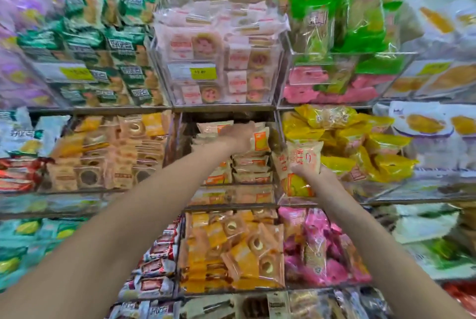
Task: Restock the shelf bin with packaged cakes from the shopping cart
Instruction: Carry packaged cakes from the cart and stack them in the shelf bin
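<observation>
Left hand [238,136] reaching deep into middle shelf bin [226,191], fingers hidden among stacked cakes [251,168] so grip unclear, right hand [313,174] just right of bin front gripping bunch of packaged cakes [300,164], upright, beside yellow packs [360,148].

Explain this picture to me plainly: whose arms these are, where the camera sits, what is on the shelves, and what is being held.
No machine here: a person stocks a shop shelf, filmed by a wide-angle camera on their head, so both bare arms stretch forward. The left hand reaches into the middle shelf bin, touching the stacked packaged cakes. The right hand grips more cake packets just outside the bin, to its right. Around it, clear bins hold other wrapped snacks, such as yellow packets. The picture is blurry.
</observation>
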A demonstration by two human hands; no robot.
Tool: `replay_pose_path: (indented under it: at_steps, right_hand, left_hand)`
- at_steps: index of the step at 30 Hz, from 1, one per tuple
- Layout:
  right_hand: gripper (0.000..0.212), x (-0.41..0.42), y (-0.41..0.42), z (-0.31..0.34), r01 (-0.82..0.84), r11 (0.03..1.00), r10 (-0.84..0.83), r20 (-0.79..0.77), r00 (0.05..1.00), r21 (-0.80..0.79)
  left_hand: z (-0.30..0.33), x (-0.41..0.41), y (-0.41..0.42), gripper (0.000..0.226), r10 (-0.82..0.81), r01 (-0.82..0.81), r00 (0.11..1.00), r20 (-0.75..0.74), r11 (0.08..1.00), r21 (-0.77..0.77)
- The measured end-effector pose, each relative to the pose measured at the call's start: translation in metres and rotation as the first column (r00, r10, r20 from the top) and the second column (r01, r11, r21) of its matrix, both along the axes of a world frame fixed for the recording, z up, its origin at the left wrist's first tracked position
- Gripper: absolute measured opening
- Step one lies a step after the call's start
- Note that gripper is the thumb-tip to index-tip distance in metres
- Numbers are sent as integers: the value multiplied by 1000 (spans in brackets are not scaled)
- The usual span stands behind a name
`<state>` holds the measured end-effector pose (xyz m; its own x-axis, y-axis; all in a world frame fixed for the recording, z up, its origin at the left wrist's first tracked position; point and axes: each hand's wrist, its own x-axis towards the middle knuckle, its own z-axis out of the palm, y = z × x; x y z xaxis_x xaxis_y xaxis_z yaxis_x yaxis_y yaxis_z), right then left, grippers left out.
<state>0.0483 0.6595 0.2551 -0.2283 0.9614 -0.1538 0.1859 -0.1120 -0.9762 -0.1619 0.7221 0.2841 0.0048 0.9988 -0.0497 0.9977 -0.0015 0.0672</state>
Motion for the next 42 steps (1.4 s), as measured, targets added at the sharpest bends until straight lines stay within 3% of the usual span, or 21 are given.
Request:
replay_pose_path:
  at_steps: [4,9,13,16,23,25,27,29,30,33,35,39,42]
  right_hand:
    - [6,5,2,-3,-31,999,31,-9,999,-16]
    - [6,7,1,-2,-33,999,32,-29,999,-29]
    - [13,6,-1,-3,-27,998,26,-24,999,-48]
    - [16,7,-1,-3,-34,998,33,-15,999,-49]
    - [22,9,-6,-1,-44,997,41,-39,998,-66]
    - [26,10,-10,1,-79,996,78,-16,997,-29]
    - [33,11,-15,5,-161,987,159,65,985,28]
    - [50,10,-21,13,-272,961,262,161,951,42]
    - [58,8,-23,17,-321,946,306,203,930,46]
    - [68,-3,-30,29,-408,909,369,289,883,88]
    - [68,-10,-33,35,-406,905,362,269,892,127]
    - [70,-11,-34,42,-338,932,307,206,929,132]
    - [63,-9,-33,43,-316,948,317,-28,948,20]
  left_hand:
    - [-30,2,30,40,-48,47,998,29,998,43]
    - [-59,-11,59,55,-114,118,985,-131,993,23]
    - [-72,-18,73,52,-141,168,961,-238,981,98]
    - [-73,-20,76,58,-174,204,950,-258,975,91]
    - [-47,-12,43,57,22,-24,994,103,1000,16]
    - [-31,-5,16,49,43,-67,965,259,994,86]
    - [-18,4,-21,47,-31,-43,861,508,990,132]
    - [-1,11,-62,62,-112,98,655,748,993,63]
    - [6,13,-80,74,-148,195,601,785,980,36]
    - [17,12,-103,95,-271,365,678,683,931,8]
    - [17,11,-106,87,-258,344,677,690,939,13]
    - [13,8,-111,65,-245,267,565,788,958,107]
    - [9,10,-114,40,-202,161,385,901,976,150]
